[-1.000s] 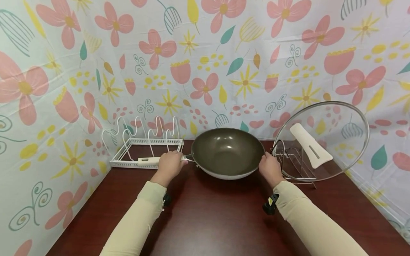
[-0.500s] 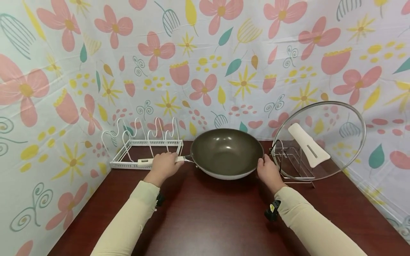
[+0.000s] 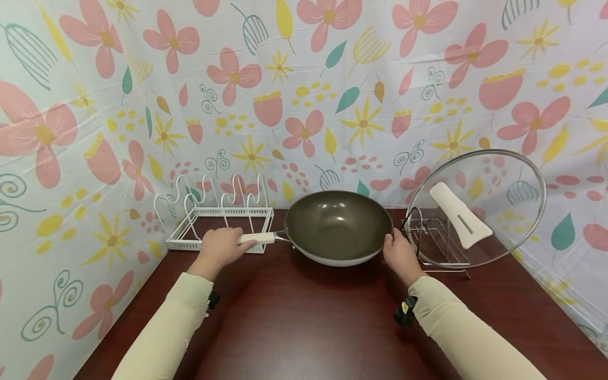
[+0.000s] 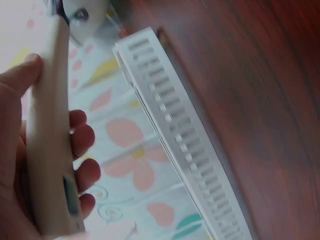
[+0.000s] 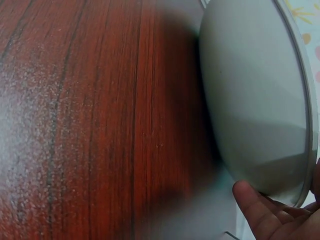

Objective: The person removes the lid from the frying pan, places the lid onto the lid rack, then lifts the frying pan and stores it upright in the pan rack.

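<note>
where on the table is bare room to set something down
The biggest free patch of table lies in front of the wok, between the left sleeve and right sleeve. Another lies between the right sleeve and the floral cloth. The back is crowded: white wire rack, left hand on the wok handle, right hand on the wok, glass lid.

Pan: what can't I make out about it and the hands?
Head: end of handle, covered by left hand.
Head: base of pan, hidden by the pan itself.
Left wrist: most of pan, cut off by top edge.
Right wrist: the right hand, partly cut off by the picture's edge.
</note>
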Demonstrator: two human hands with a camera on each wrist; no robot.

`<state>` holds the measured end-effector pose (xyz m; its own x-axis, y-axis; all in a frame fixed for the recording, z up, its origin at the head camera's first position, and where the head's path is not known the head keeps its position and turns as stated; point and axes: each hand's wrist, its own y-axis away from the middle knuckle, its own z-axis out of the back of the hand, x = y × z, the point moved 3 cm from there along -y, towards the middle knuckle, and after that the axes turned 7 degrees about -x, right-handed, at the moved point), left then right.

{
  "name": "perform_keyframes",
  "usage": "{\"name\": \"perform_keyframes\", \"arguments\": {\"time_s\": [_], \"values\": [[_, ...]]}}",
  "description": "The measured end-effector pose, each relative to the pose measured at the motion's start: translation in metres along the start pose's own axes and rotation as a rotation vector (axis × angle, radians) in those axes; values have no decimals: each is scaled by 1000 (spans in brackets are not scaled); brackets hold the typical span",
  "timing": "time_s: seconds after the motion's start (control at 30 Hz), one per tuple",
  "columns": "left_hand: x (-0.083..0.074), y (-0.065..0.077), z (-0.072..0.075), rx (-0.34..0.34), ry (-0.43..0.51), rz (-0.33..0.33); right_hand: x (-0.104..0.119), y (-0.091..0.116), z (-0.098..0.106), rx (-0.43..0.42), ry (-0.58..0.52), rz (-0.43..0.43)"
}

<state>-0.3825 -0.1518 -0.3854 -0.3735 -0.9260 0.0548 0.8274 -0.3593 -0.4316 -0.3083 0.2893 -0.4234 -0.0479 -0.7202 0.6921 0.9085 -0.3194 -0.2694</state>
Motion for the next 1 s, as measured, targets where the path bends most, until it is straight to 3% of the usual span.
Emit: {"name": "perform_keyframes", "arguments": {"time_s": [0.33,0.63,0.7,0.9,1.0], "values": [[34,11,14,39,96,64,-1,0,0,-12,19,12],[49,8,7,80,303,72,0,-1,1,-16,12,22],[52,6,5,118,367,79,0,-2,1,-20,10,21],[60,2,0,316,686,150,1,-4,2,-34,5,55],[61,0,0,384,745,152,1,-5,2,-44,4,65]]}}
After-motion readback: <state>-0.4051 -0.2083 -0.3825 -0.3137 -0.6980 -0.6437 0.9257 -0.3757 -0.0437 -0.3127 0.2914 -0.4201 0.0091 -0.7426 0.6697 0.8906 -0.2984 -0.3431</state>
